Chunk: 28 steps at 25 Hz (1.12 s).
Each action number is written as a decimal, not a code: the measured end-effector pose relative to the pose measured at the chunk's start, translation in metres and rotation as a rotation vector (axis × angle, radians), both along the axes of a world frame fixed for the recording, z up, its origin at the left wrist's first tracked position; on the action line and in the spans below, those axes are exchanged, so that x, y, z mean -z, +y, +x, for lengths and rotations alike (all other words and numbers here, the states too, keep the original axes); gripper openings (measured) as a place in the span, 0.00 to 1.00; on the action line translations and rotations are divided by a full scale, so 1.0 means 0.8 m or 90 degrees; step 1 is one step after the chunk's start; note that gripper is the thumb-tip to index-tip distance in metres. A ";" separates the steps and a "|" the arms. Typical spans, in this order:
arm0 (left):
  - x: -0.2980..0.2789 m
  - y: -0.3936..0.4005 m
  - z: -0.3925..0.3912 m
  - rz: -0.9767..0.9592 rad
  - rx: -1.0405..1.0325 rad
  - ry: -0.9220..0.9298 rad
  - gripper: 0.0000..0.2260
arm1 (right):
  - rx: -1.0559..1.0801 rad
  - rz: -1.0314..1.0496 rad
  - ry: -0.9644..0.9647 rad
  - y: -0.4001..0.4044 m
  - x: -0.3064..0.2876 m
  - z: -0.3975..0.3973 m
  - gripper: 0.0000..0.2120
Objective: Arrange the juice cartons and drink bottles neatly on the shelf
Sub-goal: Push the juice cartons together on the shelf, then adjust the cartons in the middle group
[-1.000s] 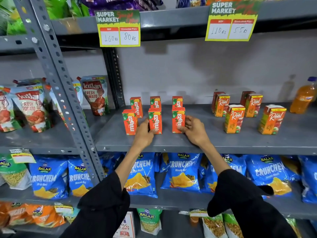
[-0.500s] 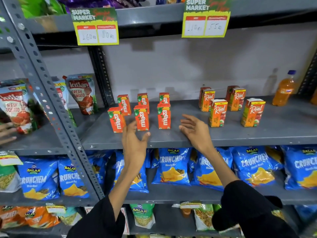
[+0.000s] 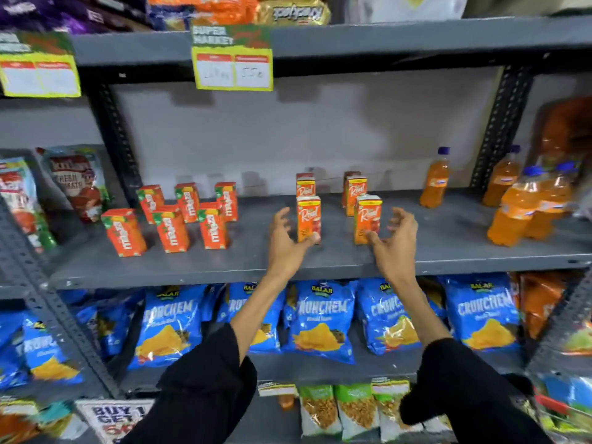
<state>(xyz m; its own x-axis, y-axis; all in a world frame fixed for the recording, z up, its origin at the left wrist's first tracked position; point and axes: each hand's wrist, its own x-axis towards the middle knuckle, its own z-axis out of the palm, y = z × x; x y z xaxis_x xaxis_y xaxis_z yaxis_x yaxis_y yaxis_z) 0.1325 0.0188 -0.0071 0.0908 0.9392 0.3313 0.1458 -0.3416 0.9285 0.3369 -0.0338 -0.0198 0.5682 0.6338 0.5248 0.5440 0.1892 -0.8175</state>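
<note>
Several red Maaza cartons (image 3: 173, 229) stand in two rows at the left of the grey shelf (image 3: 224, 267). Orange Real cartons stand in two pairs to the right. My left hand (image 3: 286, 241) is open, fingers spread, its thumb touching the base of the front left Real carton (image 3: 308, 217). My right hand (image 3: 392, 243) is open and curled beside the front right Real carton (image 3: 367, 219), thumb near its base. One orange drink bottle (image 3: 435, 179) stands alone farther right. Several more orange bottles (image 3: 525, 206) cluster at the far right.
Tomato sauce pouches (image 3: 78, 184) fill the bay to the left behind a perforated upright (image 3: 57, 309). Blue Crunchem snack bags (image 3: 320, 318) line the shelf below. Price tags (image 3: 233, 67) hang from the shelf above. A dark upright (image 3: 498, 129) stands between the lone bottle and the cluster.
Both hands left the Maaza cartons and moved right to the front Real cartons. The view swung right, bringing more orange bottles into sight.
</note>
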 end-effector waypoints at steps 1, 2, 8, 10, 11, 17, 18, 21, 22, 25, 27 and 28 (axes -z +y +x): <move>0.002 0.009 0.006 -0.024 0.004 0.019 0.37 | -0.037 -0.054 -0.006 0.007 -0.002 0.014 0.32; 0.004 0.017 0.008 -0.043 0.021 0.028 0.38 | -0.088 -0.101 -0.002 0.014 -0.003 0.024 0.34; -0.003 0.040 0.006 -0.033 0.030 0.080 0.29 | -0.288 -0.201 0.042 0.035 -0.017 0.059 0.24; -0.003 0.044 0.004 -0.038 0.029 0.087 0.28 | -0.302 -0.192 0.046 0.035 -0.016 0.059 0.22; -0.002 0.045 0.004 -0.039 0.028 0.091 0.27 | -0.308 -0.191 0.044 0.035 -0.016 0.061 0.21; -0.002 0.045 0.010 -0.046 0.040 0.080 0.26 | -0.315 -0.207 0.009 0.035 -0.018 0.065 0.23; -0.001 0.045 0.010 -0.045 0.039 0.075 0.26 | -0.309 -0.210 0.006 0.036 -0.017 0.065 0.24; -0.003 0.040 0.011 -0.051 0.047 0.071 0.28 | -0.292 -0.226 0.006 0.034 -0.020 0.065 0.27; -0.004 0.035 0.012 -0.049 0.047 0.067 0.30 | -0.298 -0.231 0.010 0.032 -0.021 0.066 0.28; -0.004 0.005 0.015 0.060 -0.089 -0.002 0.31 | -0.314 -0.214 0.038 0.017 -0.026 0.067 0.37; 0.002 -0.023 0.030 0.173 -0.196 -0.068 0.21 | -0.238 -0.150 0.032 -0.005 -0.024 0.077 0.33; 0.006 -0.039 0.046 0.210 -0.191 -0.091 0.16 | -0.166 -0.092 0.015 -0.019 -0.021 0.088 0.26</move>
